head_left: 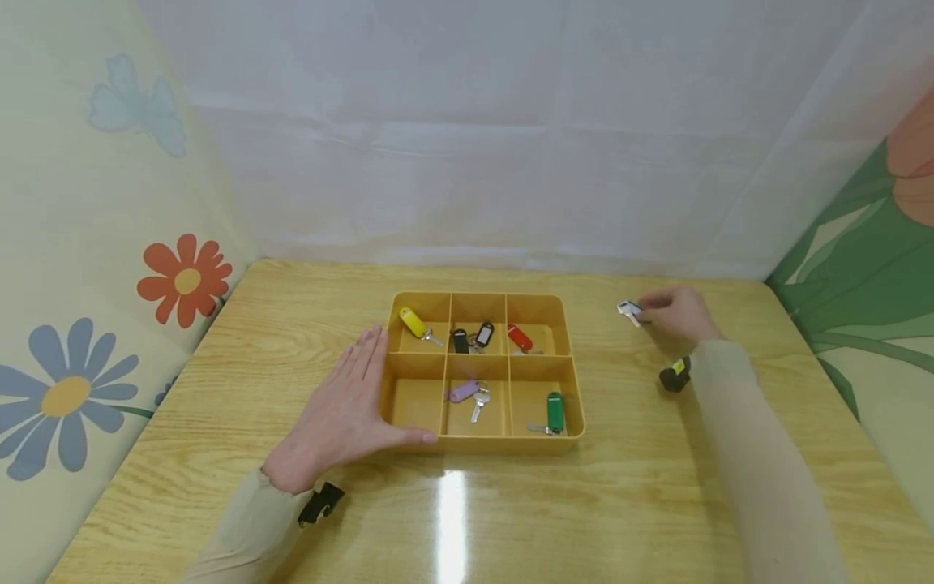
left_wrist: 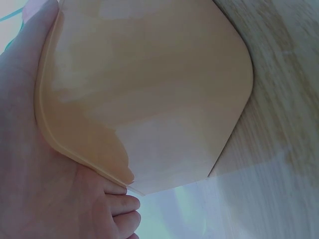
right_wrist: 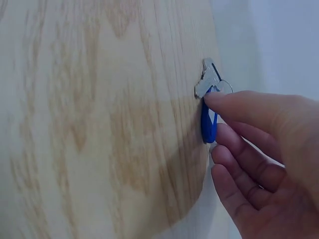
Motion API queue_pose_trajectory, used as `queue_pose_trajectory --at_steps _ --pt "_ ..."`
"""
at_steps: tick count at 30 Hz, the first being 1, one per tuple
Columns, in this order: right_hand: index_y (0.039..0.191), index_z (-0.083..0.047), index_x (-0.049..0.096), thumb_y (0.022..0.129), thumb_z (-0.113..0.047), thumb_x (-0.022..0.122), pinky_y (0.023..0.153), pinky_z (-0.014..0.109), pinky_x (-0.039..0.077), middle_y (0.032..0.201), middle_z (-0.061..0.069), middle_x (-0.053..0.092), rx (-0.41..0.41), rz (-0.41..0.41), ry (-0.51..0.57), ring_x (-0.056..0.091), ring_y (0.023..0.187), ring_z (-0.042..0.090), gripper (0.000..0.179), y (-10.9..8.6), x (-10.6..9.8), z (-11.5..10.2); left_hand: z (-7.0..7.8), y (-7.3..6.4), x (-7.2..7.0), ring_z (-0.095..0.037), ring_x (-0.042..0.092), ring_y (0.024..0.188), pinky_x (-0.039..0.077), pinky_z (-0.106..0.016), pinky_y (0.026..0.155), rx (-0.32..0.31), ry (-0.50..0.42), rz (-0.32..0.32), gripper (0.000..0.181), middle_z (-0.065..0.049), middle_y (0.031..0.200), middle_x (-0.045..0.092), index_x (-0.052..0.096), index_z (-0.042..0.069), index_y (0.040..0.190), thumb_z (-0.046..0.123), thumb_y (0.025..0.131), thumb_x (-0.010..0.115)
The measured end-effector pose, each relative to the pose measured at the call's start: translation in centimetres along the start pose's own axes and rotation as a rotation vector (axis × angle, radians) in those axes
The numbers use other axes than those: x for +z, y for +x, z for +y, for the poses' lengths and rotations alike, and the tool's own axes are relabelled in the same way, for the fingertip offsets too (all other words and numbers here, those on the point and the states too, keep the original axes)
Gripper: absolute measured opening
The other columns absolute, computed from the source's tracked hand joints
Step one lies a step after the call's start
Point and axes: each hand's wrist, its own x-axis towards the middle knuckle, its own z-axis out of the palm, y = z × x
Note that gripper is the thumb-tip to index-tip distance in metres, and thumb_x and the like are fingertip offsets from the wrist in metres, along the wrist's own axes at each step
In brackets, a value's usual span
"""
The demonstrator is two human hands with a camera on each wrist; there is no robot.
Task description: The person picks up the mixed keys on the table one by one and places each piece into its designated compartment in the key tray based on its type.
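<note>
In the head view, my left hand (head_left: 343,414) lies along the left side of a yellow divided box (head_left: 489,445), fingers straight, thumb over its front left corner. My right hand (head_left: 682,314) is off to the right of the box, low over the table. It pinches a blue key tag (right_wrist: 208,127) between thumb and fingers, as the right wrist view shows. Silver keys (right_wrist: 208,82) hang on the tag's ring, past the thumb tip. Part of the tag is hidden behind the thumb. The left wrist view shows the box's outer wall (left_wrist: 164,99) against my palm and fingers.
Back row compartments hold a yellow key tag (head_left: 412,322), black key tags (head_left: 485,333) and a red key tag (head_left: 520,337). In front are a purple key tag (head_left: 463,392) and a green key tag (head_left: 555,412). A white cloth wall (head_left: 467,162) stands behind the wooden table (head_left: 584,503).
</note>
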Motion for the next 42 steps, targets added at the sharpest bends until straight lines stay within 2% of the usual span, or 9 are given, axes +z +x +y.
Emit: queue_pose_trajectory --at_steps 11,19,31,38,42 --pt "0.126 0.007 0.067 0.092 -0.024 0.076 0.100 0.055 0.045 0.118 0.027 0.068 0.023 0.006 -0.028 0.060 0.108 0.038 0.046 0.3 -0.2 0.1 0.1 0.2 -0.1 -0.028 -0.004 0.154 0.009 -0.048 0.124 0.000 0.000 0.004 0.149 -0.013 0.167 -0.011 -0.011 0.004 0.161 0.098 0.064 0.052" --pt "0.124 0.007 0.066 0.093 -0.025 0.076 0.103 0.059 0.041 0.121 0.030 0.065 0.064 0.013 -0.019 0.057 0.111 0.042 0.046 -0.3 0.0 -0.2 0.0 0.1 -0.1 -0.028 -0.003 0.154 0.010 -0.048 0.124 0.005 0.001 0.009 0.149 -0.014 0.168 -0.009 -0.008 0.003 0.161 0.098 0.064 0.053" --pt "0.117 0.008 0.071 0.095 -0.033 0.074 0.101 0.057 0.044 0.118 0.029 0.068 0.010 0.068 -0.047 0.060 0.111 0.043 0.046 -0.6 0.0 0.2 0.0 0.0 0.0 -0.029 -0.003 0.154 0.010 -0.048 0.124 0.004 -0.006 0.016 0.148 -0.014 0.167 -0.010 -0.008 0.002 0.161 0.097 0.066 0.054" --pt "0.119 0.006 0.071 0.097 -0.036 0.071 0.103 0.057 0.044 0.120 0.029 0.067 0.002 0.116 0.022 0.060 0.114 0.044 0.047 -1.0 0.0 -0.1 0.0 0.0 0.0 -0.028 -0.003 0.154 0.009 -0.048 0.124 -0.005 -0.004 -0.001 0.150 -0.014 0.167 -0.009 -0.008 0.003 0.161 0.099 0.063 0.052" --pt "0.117 0.005 0.072 0.097 -0.036 0.071 0.099 0.051 0.048 0.115 0.025 0.070 -0.020 0.168 0.032 0.064 0.107 0.039 0.046 -1.0 0.0 -0.1 0.0 0.0 0.0 -0.028 -0.003 0.154 0.009 -0.048 0.124 -0.003 -0.004 0.001 0.150 -0.014 0.168 -0.009 -0.006 0.002 0.161 0.099 0.064 0.052"
